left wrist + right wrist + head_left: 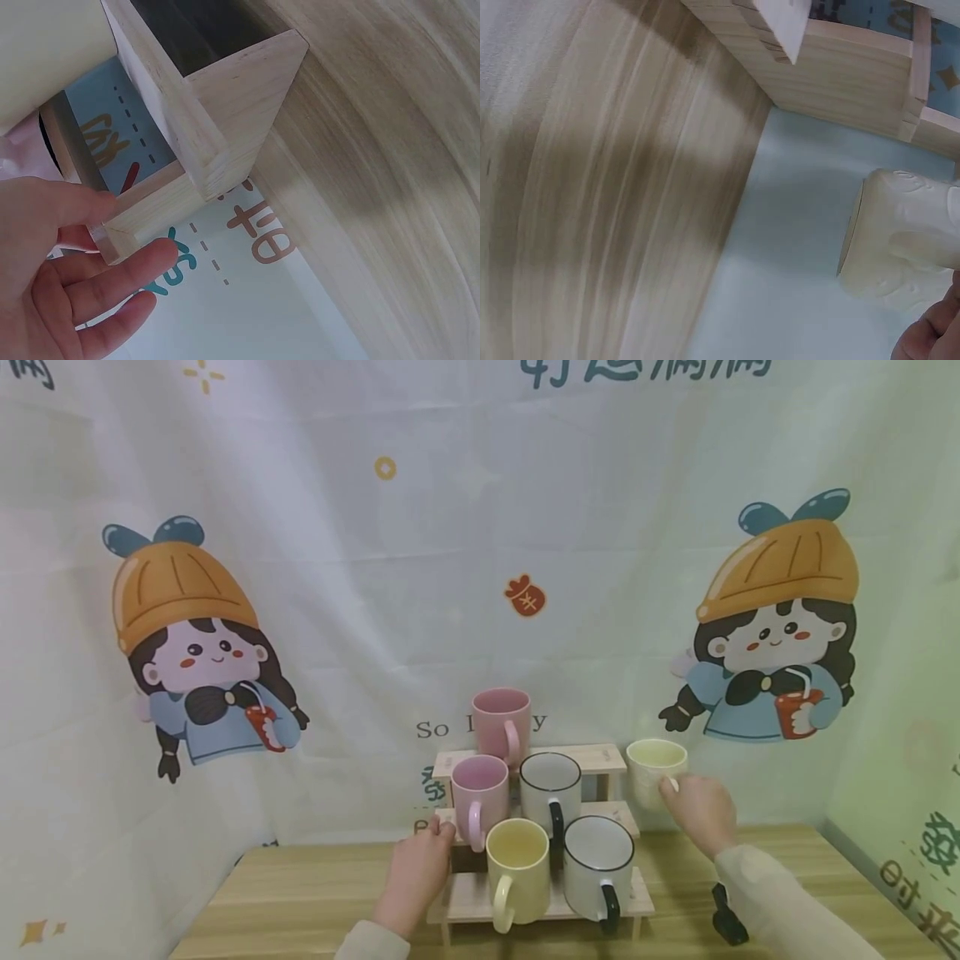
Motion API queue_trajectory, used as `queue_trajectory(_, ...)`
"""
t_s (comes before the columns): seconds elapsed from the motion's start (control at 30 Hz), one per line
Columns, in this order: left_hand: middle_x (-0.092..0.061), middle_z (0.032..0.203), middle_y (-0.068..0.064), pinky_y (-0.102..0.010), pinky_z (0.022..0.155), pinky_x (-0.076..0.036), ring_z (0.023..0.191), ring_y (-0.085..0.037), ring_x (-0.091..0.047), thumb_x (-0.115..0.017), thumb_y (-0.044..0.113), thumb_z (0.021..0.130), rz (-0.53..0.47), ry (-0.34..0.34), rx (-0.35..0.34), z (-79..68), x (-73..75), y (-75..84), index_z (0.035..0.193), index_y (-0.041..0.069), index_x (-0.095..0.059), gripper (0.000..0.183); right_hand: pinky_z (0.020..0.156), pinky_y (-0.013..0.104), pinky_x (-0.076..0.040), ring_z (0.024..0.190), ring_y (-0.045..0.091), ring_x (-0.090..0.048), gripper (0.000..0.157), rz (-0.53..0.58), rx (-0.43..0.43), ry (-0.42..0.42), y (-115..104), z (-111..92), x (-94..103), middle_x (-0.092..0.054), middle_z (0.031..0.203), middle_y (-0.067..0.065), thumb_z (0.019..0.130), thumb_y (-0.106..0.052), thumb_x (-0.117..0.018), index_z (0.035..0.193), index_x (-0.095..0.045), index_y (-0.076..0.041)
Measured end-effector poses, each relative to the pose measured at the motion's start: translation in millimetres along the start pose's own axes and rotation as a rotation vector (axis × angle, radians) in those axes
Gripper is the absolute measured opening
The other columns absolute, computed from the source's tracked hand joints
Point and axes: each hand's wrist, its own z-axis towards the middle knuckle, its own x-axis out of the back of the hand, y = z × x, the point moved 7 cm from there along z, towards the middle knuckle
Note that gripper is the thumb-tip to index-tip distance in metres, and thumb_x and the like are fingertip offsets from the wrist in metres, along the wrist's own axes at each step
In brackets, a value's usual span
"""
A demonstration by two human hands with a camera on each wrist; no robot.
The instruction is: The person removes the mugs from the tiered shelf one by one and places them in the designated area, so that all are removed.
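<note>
Five mugs stand on the three-tier wooden rack and one is unshelved, a pale-yellow embossed mug beside the top shelf, the right hand pinching its handle, the left hand's fingers clamped on the middle shelf.

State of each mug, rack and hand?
Cream embossed mug: upright, raised
Pink cylindrical mug: upright
Lilac cylindrical mug: upright
Upper black-rimmed white mug: upright
Lower black-rimmed white mug: upright
Yellow cylindrical mug: upright
Three-tier wooden rack: standing
Left hand: gripping rack
Right hand: holding cream mug
</note>
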Motion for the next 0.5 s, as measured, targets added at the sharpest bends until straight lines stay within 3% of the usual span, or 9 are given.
queue_trajectory(0.2,-0.071,0.104,-0.017,-0.037,0.042,-0.049,0.060,-0.029,-0.064,-0.068,0.006,0.074,0.010,0.022,-0.003,-0.3,0.0,0.5,0.085,0.006,-0.061,0.014,0.045,0.032,-0.033,0.052,0.022,-0.044,0.039,0.004,-0.033,-0.010,6,-4,-8.8,-0.045,0.055,0.005,0.092,-0.026,-0.044,0.057,-0.042,-0.009)
queue_trajectory(0.5,-0.070,0.107,-0.018,-0.037,0.042,-0.050,0.061,-0.030,-0.065,-0.068,0.006,0.075,0.007,-0.003,0.003,-0.1,-3.7,-0.8,0.088,0.005,-0.061,0.015,0.045,0.033,-0.034,0.052,0.022,-0.045,0.038,0.022,-0.038,-0.027,10,-8,-18.6,-0.047,0.056,0.006,0.092,-0.025,-0.045,0.058,-0.043,-0.008)
